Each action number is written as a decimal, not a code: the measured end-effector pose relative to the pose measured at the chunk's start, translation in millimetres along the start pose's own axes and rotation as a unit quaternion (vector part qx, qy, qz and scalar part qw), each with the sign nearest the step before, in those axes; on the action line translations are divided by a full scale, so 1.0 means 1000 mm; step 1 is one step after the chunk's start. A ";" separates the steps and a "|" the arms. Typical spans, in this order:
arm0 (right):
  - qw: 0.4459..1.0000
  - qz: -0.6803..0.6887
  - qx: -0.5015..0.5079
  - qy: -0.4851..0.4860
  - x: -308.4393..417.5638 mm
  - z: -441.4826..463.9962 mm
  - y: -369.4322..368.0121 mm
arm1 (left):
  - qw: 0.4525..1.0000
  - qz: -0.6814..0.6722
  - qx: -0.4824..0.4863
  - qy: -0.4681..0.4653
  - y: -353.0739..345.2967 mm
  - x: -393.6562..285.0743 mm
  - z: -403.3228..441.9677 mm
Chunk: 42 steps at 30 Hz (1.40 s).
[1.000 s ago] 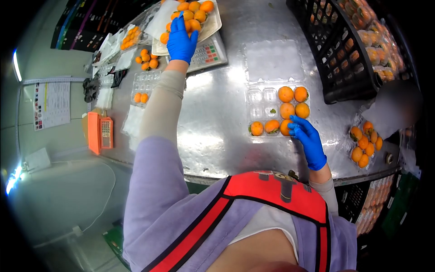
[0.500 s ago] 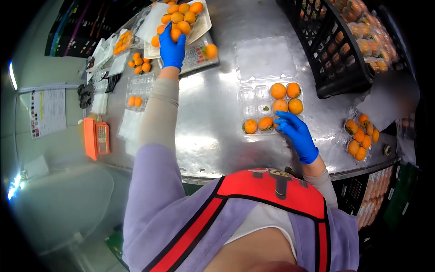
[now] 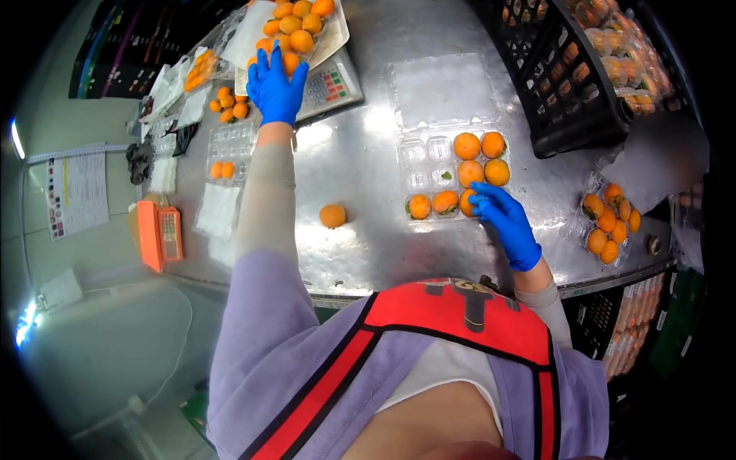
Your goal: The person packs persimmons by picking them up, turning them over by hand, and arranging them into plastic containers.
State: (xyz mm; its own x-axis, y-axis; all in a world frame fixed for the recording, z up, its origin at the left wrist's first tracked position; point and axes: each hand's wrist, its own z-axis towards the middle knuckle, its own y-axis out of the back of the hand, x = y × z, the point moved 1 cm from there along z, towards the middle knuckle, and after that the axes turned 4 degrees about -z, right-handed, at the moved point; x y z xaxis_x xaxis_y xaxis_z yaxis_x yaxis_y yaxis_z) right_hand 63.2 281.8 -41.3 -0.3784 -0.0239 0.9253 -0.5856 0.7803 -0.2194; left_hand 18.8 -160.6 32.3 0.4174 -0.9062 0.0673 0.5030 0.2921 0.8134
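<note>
My left hand (image 3: 275, 90), in a blue glove, reaches with spread fingers to the near edge of a cream tray (image 3: 340, 32). Piled persimmons (image 3: 290, 24) fill that tray, which rests on a scale (image 3: 330, 86). My right hand (image 3: 507, 224), also gloved, has its fingers bent together on a persimmon (image 3: 466, 203) in the near row of an open clear plastic pack (image 3: 416, 179). Several other persimmons (image 3: 470, 174) sit in the pack's cups, and some cups on its left hold none. One loose persimmon (image 3: 333, 216) lies on the metal table between my arms.
A black crate (image 3: 571, 84) stands at the right, with packed fruit (image 3: 625, 61) behind it. More persimmons (image 3: 606, 222) lie in a pack at the right edge. At the left are an orange box (image 3: 159, 234), another clear pack (image 3: 230, 146) and loose persimmons (image 3: 227, 105).
The single persimmon in the air by the scale has come down the table toward me. My left hand has shifted slightly left and its fingers have spread. My right hand stays at the pack.
</note>
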 end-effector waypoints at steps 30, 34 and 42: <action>1.000 0.021 0.005 -0.010 -0.005 -0.007 -0.002 | 0.779 -0.045 0.605 0.158 0.145 0.059 -0.271; 1.000 0.009 0.009 -0.009 -0.001 -0.003 -0.007 | 0.737 -0.019 0.666 0.111 0.144 0.066 -0.285; 0.999 0.025 -0.038 0.000 0.006 -0.006 0.010 | 0.728 0.031 0.678 0.102 0.144 0.063 -0.281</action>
State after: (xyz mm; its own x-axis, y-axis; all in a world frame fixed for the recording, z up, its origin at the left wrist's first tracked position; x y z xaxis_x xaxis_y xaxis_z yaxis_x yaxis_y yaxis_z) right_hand 58.9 293.2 -36.6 -0.4054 0.0167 0.9140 -0.5100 0.8257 -0.2413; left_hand 330.1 -89.2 -8.5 0.5805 -0.7995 0.1543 -0.6726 -0.3640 0.6443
